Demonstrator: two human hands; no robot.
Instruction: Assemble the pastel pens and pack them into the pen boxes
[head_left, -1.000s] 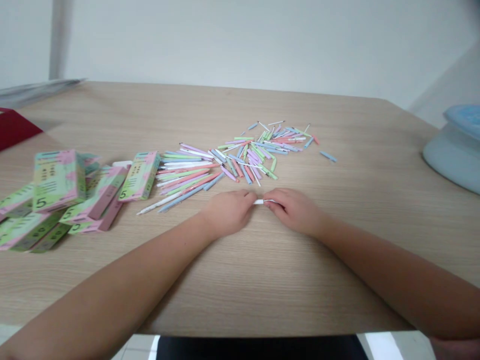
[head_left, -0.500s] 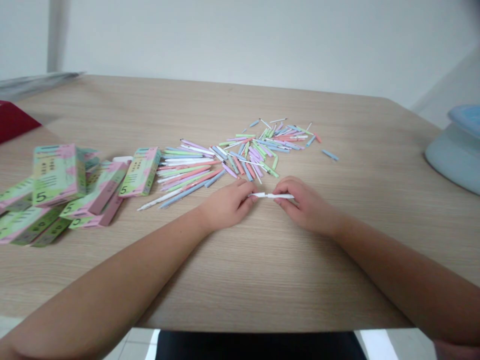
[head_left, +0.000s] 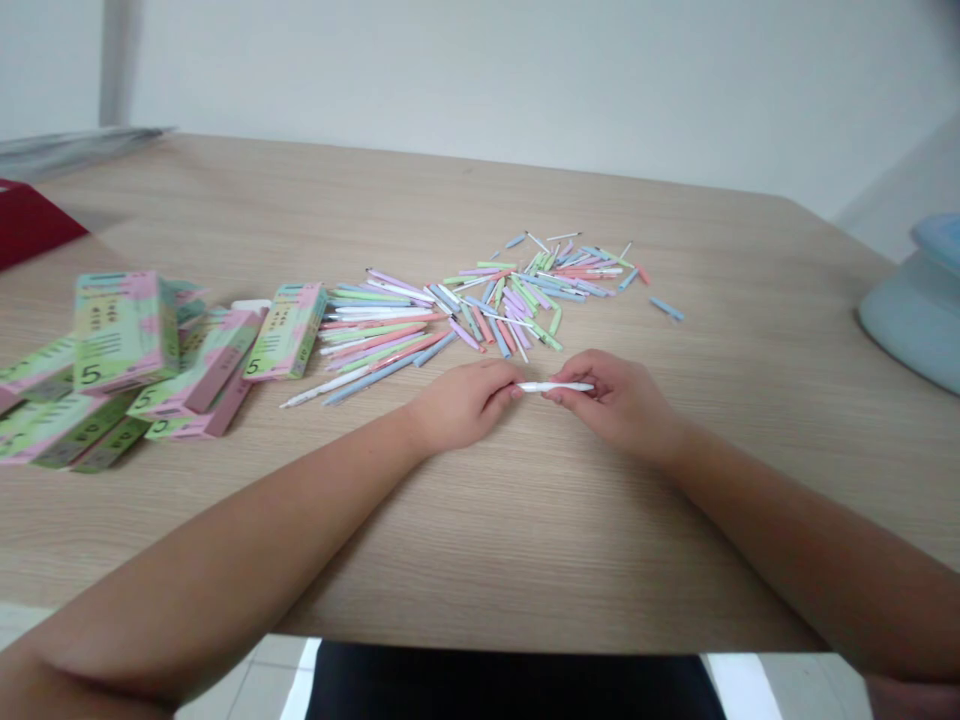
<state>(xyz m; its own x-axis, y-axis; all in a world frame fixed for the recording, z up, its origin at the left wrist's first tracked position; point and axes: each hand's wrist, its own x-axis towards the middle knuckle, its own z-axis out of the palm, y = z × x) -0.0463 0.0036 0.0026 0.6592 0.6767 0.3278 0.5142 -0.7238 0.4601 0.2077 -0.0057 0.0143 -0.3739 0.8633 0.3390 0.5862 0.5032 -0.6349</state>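
Note:
A white pen [head_left: 536, 386] lies crosswise between my hands, just above the front of a scattered heap of pen parts. My left hand [head_left: 471, 405] pinches its left end, which is hidden in the fingers. My right hand [head_left: 611, 400] is closed on the right part, with the tip sticking out past the thumb. No gap shows between the two white parts. Beyond the hands lie loose pastel pen pieces [head_left: 517, 300] in blue, green, purple, coral and white. Left of them is a row of long pens [head_left: 375, 335].
Several green and pink boxes [head_left: 127, 335] are piled on the left of the wooden table [head_left: 510, 540]. A red object [head_left: 34, 225] and a clear plastic sheet [head_left: 75, 150] lie at the far left. A grey-blue rounded object [head_left: 911, 310] stands at the right edge.
The two white pen parts, separated by a small step or gap before, now meet in one line as my hands came closer together. The camera view has shifted slightly.

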